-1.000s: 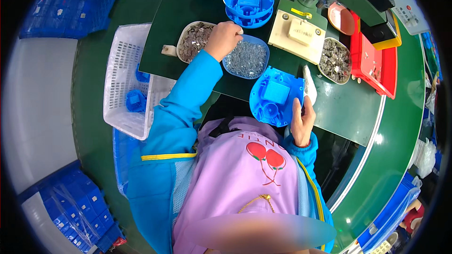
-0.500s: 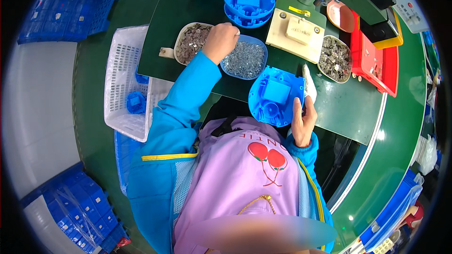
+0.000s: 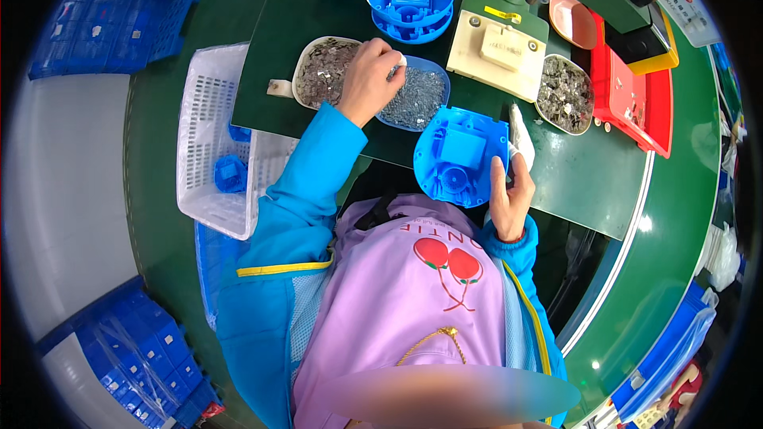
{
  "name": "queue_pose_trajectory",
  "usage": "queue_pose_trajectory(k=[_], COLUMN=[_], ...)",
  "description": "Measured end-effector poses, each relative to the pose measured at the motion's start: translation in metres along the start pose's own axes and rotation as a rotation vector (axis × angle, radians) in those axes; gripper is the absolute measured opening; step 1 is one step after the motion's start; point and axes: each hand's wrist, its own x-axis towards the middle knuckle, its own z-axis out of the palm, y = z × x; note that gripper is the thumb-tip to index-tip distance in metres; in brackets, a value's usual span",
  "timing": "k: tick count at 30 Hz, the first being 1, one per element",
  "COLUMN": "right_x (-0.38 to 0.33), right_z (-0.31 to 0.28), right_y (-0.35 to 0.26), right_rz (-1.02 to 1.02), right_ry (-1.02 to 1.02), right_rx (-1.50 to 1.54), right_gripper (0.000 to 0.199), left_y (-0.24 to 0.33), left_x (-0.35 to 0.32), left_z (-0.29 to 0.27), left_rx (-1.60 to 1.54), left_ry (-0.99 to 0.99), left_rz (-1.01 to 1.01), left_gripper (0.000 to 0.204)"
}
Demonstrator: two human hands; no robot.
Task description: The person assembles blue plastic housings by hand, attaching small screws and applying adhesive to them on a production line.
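My right hand grips the right edge of a blue plastic housing, thumb on top. The housing is tilted with its hollow inner side up, showing a raised square block and a round boss. My left hand is closed, with fingertips pinched together over the gap between two trays. A cream tray of small metal pieces lies on its left; a blue tray of small silvery screws lies on its right. Something white shows at the fingertips. Whatever the left fingers hold is too small to make out.
More blue housings stand at the back of the green table. A cream fixture sits under a press, beside another tray of metal pieces and a red bin. A white basket is at left.
My left hand has turned slightly, with its fingers more visible and still near the trays. The blue housing and my right hand have shifted slightly up and left.
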Motion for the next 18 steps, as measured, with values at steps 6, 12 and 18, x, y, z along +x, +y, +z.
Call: queue_pose_trajectory(k=[6,12,18], right_x=[0.001,0.009,0.008], right_z=[0.002,0.015,0.014], right_y=[0.003,0.01,0.0], right_rz=[-0.012,-0.057,-0.092], right_ry=[0.022,0.079,0.134], right_rx=[-0.012,-0.01,-0.117], right_gripper=[0.032,0.028,0.027], left_y=[0.009,0.108,0.104], left_x=[-0.013,-0.005,-0.006], left_z=[-0.005,-0.029,0.002], left_rx=[-0.679,-0.484,-0.271], left_ry=[-0.197,-0.106,-0.052], left_rz=[-0.624,-0.185,-0.103], left_gripper=[0.009,0.012,0.013])
